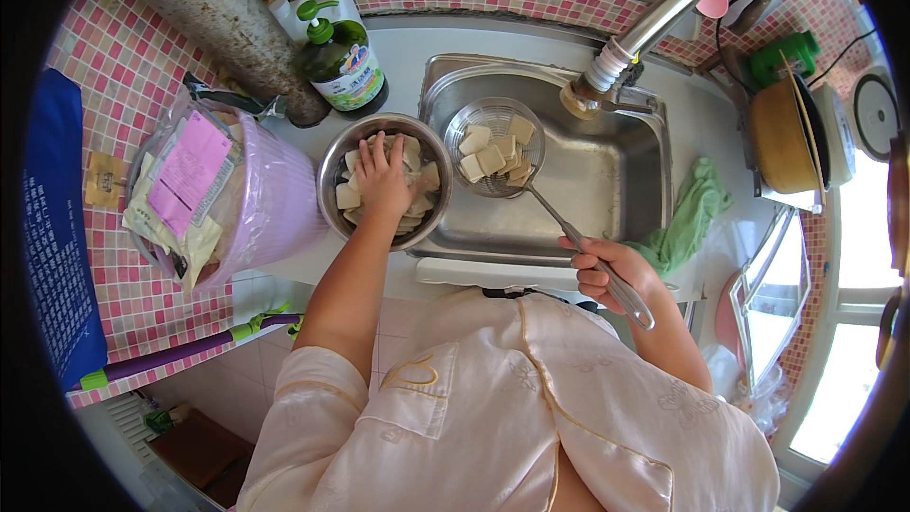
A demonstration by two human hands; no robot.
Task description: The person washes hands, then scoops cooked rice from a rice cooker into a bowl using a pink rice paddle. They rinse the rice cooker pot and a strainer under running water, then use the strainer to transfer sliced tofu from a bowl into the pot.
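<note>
My left hand (384, 181) reaches into a stainless steel bowl (328, 192) at the sink's left side. Its fingers are spread over several pale, flat, squarish food pieces (348, 197); the underside of the hand is hidden. My right hand (613, 272) grips the handle of a metal skimmer (559, 218). The skimmer's round, perforated head is over the left part of the stainless steel sink (569, 188). Several more of the pale food slices (490, 160) lie in it, some overlapping.
A metal faucet (618, 50) extends over the sink's back right. Behind the bowl stands a green-pump detergent bottle (348, 67). A bag-lined lilac bin (274, 188) holds wrappers at left. A green cloth (686, 220) drapes over the front right corner.
</note>
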